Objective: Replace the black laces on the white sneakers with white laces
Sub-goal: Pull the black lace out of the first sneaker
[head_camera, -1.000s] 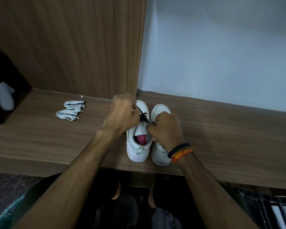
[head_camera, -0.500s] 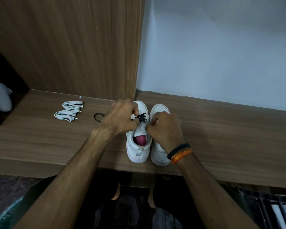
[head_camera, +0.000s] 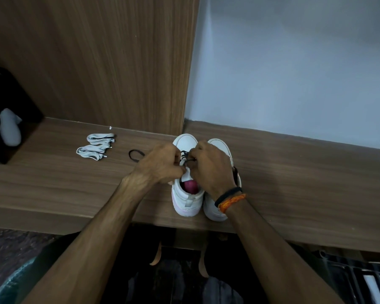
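Your left hand (head_camera: 160, 165) and right hand (head_camera: 211, 165) are both curled over the left sneaker (head_camera: 185, 194), fingers pinching its black lace (head_camera: 185, 155). The right sneaker (head_camera: 217, 207) stands touching it on the shelf (head_camera: 305, 183). A pulled loop of lace (head_camera: 134, 155) lies leftward; two white lace bundles (head_camera: 97, 145) lie farther left.

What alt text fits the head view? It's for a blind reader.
Both hands, left hand and right hand, pinch the black lace on the left white sneaker on a wooden shelf. Two folded white laces lie left.
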